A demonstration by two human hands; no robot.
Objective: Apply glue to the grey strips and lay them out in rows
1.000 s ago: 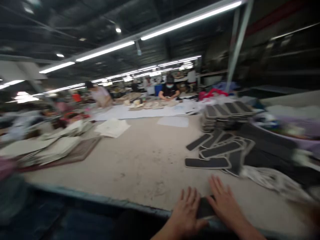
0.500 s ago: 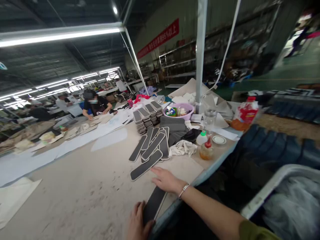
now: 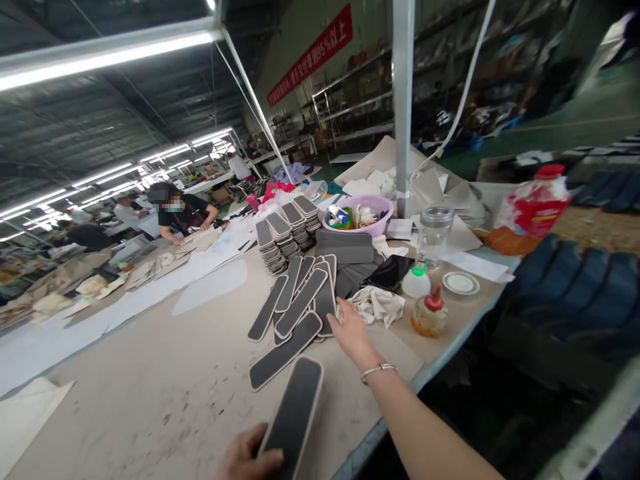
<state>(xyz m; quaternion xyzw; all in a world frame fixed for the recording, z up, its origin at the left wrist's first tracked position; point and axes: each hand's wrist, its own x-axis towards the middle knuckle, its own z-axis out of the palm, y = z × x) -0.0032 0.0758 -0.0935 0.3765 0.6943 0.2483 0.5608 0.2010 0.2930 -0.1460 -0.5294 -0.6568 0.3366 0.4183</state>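
My left hand (image 3: 253, 455) grips the near end of a long dark grey panel (image 3: 295, 407) with rounded corners and a pale edge, its thumb on top. The panel's far end tilts up above the table. Stretched forward, my right hand (image 3: 350, 330) has its fingers apart at the near right side of a loose heap of like panels (image 3: 301, 303). A crumpled white cloth (image 3: 383, 305) lies just beyond that hand. Whether its fingertips touch the heap I cannot tell. Neat stacks of such panels (image 3: 287, 230) stand behind the heap.
Right of the cloth are a red-capped glue bottle (image 3: 430, 313), a green-capped bottle (image 3: 417, 281), a glass jar (image 3: 435, 237) and a round lid (image 3: 461, 283). A purple basin (image 3: 357, 213) sits behind. The table edge (image 3: 450, 357) slants along the right. A co-worker (image 3: 183, 212) works far left.
My left hand has lifted the panel's far end off the table. My right hand has left that panel and moved forward to the heap. The view has shifted slightly.
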